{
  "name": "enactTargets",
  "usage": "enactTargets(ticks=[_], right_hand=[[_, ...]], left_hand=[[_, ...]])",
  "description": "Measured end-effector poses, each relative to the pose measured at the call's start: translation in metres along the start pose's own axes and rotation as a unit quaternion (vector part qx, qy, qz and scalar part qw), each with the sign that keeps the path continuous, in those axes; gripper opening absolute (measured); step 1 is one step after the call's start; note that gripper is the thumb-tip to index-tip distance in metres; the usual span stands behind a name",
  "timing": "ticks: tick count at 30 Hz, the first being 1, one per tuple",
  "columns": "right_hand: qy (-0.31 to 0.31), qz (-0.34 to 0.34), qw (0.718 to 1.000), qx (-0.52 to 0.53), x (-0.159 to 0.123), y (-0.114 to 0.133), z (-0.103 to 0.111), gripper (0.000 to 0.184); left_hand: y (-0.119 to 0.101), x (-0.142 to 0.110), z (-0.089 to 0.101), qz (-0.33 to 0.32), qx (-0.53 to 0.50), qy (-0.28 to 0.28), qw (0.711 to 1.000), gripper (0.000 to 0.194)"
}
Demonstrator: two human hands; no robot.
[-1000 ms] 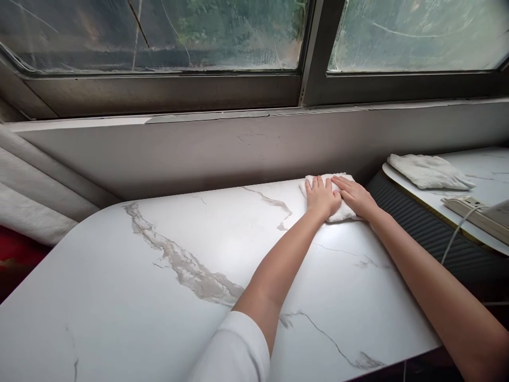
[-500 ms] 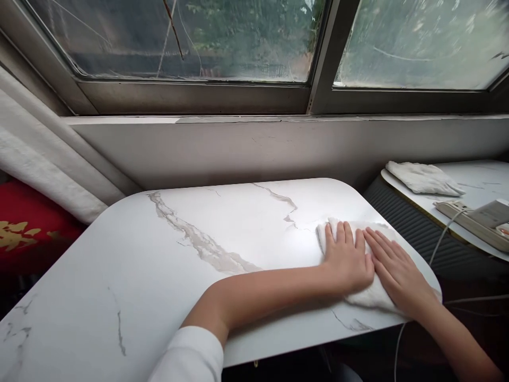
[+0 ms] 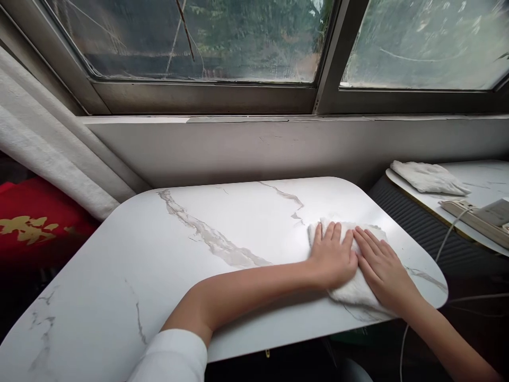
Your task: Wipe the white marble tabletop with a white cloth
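Note:
A white cloth [image 3: 350, 294] lies flat on the right part of a white marbled tabletop [image 3: 222, 212], close to its front edge. My left hand [image 3: 333, 257] rests on the cloth's left half, palm down, with its fingers stretched out. Beside it, my right hand [image 3: 384, 268] presses flat on the cloth's right half, fingers extended and pointing up and to the left. The two hands nearly touch. Parts of the cloth are hidden under them.
A second table [image 3: 485, 178] at the right bears a folded white cloth [image 3: 429, 178] and a power strip [image 3: 477, 217] with a cable. Behind the tabletop are a low wall [image 3: 238, 148] and windows. A pale curtain [image 3: 59, 138] and a red cloth [image 3: 43, 228] are at the left.
Both hands have drawn the cloth from the table's back right edge toward the front, then slightly left. My left elbow has bent. The view has shifted too.

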State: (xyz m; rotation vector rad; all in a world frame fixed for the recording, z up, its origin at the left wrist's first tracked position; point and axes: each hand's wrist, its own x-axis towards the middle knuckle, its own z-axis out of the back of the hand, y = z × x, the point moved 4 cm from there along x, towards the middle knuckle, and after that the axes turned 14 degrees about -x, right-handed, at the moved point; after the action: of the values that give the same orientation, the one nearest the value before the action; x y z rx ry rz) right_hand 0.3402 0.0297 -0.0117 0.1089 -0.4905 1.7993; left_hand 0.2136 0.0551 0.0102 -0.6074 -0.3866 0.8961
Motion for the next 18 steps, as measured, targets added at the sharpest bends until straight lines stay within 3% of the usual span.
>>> enactTargets(ticks=[5, 11, 14, 18], right_hand=[[0.039, -0.033, 0.998, 0.026, 0.080, -0.001, -0.019, 0.054], [0.042, -0.002, 0.997, 0.066, 0.175, 0.007, -0.042, 0.053], [0.032, 0.027, 0.996, 0.073, 0.205, 0.013, -0.050, 0.053], [0.038, 0.047, 0.995, 0.078, 0.223, 0.019, -0.056, 0.055]], left_hand=[[0.042, 0.053, 0.026, 0.041, 0.009, -0.061, 0.997, 0.051], [0.093, 0.103, 0.063, 0.089, 0.044, -0.149, 0.984, 0.047], [0.109, 0.113, 0.077, 0.112, 0.057, -0.170, 0.977, 0.046], [0.119, 0.117, 0.085, 0.132, 0.058, -0.185, 0.972, 0.047]])
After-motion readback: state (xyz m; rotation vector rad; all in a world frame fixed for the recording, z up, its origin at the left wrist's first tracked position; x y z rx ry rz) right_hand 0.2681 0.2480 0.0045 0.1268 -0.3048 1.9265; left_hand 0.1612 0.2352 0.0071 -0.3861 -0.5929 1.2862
